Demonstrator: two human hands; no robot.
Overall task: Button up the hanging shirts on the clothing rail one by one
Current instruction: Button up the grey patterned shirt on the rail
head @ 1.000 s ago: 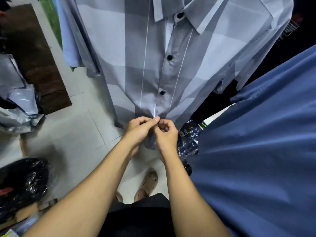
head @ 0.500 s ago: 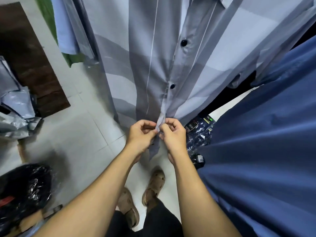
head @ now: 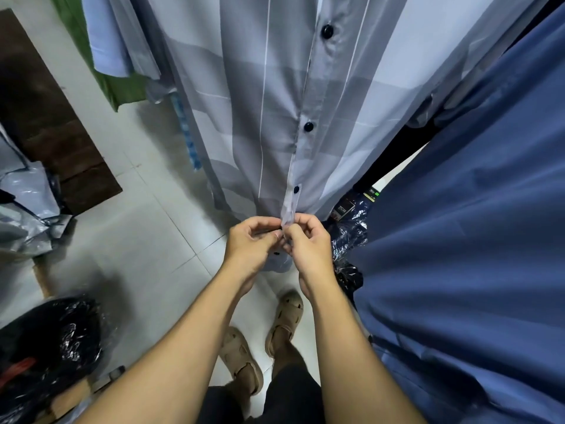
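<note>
A grey checked shirt (head: 244, 117) with dark buttons hangs in front of me. Three buttons (head: 308, 127) above my hands are done up along its front strip. My left hand (head: 252, 243) and my right hand (head: 307, 243) meet at the strip near the hem, and each pinches one edge of the fabric. A dark button (head: 276, 253) shows just below my fingers. What lies between my fingertips is hidden.
A dark blue shirt (head: 474, 240) hangs close on the right, a light blue garment (head: 107, 47) and a green one at upper left. Plastic-wrapped packs (head: 348, 237) lie by my right hand, black bags (head: 49, 341) lower left. My sandalled feet stand on pale tiles.
My view has tilted down and the shirt's collar has left the frame. Both hands have moved down the front strip, one more button above them is fastened, and they now pinch near the hem.
</note>
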